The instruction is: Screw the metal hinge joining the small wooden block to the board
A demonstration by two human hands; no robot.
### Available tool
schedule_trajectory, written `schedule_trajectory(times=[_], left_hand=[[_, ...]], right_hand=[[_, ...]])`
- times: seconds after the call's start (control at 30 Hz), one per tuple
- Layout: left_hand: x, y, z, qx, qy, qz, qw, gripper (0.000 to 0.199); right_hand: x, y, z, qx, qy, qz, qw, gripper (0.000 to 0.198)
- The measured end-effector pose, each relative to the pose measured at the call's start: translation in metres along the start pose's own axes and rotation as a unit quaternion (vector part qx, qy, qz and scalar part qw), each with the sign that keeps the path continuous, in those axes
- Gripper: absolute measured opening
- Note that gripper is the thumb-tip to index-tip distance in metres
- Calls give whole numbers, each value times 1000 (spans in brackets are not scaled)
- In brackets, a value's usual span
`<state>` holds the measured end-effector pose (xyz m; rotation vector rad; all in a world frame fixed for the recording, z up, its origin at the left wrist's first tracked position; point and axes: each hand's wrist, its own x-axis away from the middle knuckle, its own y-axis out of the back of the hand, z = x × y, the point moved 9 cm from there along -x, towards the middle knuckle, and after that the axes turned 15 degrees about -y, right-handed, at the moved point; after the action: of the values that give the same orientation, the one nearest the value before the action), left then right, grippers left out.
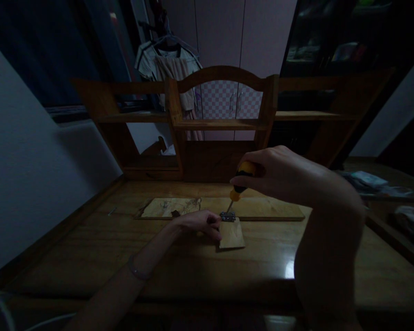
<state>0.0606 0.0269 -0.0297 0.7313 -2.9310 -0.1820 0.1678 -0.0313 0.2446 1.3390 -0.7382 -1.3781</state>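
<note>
My right hand (258,171) is closed around the yellow and black handle of a screwdriver (235,194). The tool slants down, and its tip meets a small metal hinge (227,216). That hinge spans the front edge of a long wooden board (265,209) and a small square wooden piece (232,233). With bent fingers, my left hand (205,224) grips the left side of the square piece, close to the hinge. Its fingertips partly cover that edge. Whether a screw sits under the tip is too small to tell.
The boards lie on a glossy wooden desk (152,262). A thin, small item (112,211) rests at the left. Behind stands a wooden shelf unit (224,124). Clothes (172,62) hang beyond it, before a pale cupboard (221,27). Assorted items (369,181) lie at the right.
</note>
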Motion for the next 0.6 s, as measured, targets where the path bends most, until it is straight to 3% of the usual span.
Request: schedule_trajectory(times=[0.2, 0.6], left_hand=[[-4, 4, 5, -35, -14, 13, 999, 62], [-5, 4, 7, -55, -11, 14, 998, 61]], right_hand=[[-9, -11, 0, -24, 0, 61, 998, 38], [-12, -13, 4, -33, 19, 81, 996, 36]])
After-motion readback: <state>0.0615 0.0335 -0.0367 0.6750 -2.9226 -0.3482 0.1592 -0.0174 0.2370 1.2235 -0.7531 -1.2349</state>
